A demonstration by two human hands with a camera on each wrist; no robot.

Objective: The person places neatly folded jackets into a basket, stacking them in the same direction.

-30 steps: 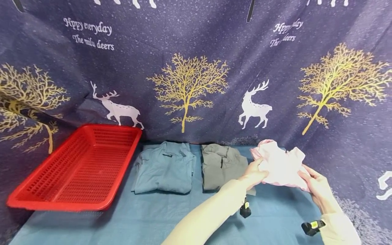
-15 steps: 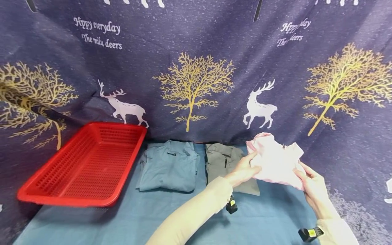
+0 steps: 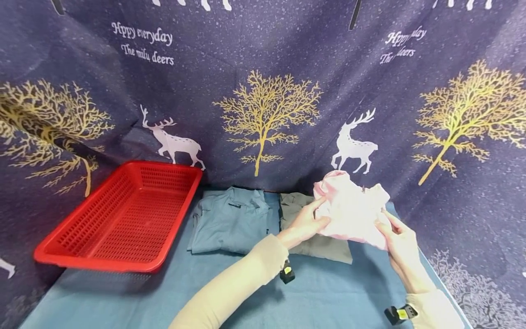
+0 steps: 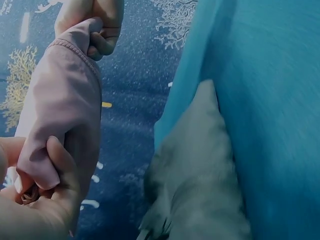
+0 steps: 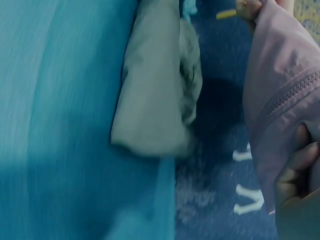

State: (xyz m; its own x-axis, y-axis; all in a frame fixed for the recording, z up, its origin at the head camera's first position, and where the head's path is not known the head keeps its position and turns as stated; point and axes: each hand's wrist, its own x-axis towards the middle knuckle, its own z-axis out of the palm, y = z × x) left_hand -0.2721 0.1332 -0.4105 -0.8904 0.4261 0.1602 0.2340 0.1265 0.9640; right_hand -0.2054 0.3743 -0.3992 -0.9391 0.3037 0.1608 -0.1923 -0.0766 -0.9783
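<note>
A folded pale pink shirt (image 3: 353, 208) hangs above the table, held at both sides. My left hand (image 3: 304, 226) pinches its left edge, thumb in front. On the opposite side, my right hand (image 3: 400, 244) grips the lower right edge. Up close in the left wrist view, the pink cloth (image 4: 65, 100) stretches between both hands; a stitched seam or zip crosses it in the right wrist view. Partly beneath my left hand and the pink shirt lies a folded grey shirt (image 3: 324, 249), half hidden. Left of it lies a folded blue shirt (image 3: 232, 219) with a collar.
A red perforated plastic basket (image 3: 111, 264) stands at the left with nothing in it. Blue cloth covers the table (image 3: 328, 297). Behind rises a dark curtain (image 3: 230, 50) printed with trees and deer.
Both hands have carried the pink shirt leftward and slightly up, so it now overlaps the grey shirt in view. The head view has shifted, putting the basket and blue shirt slightly further right.
</note>
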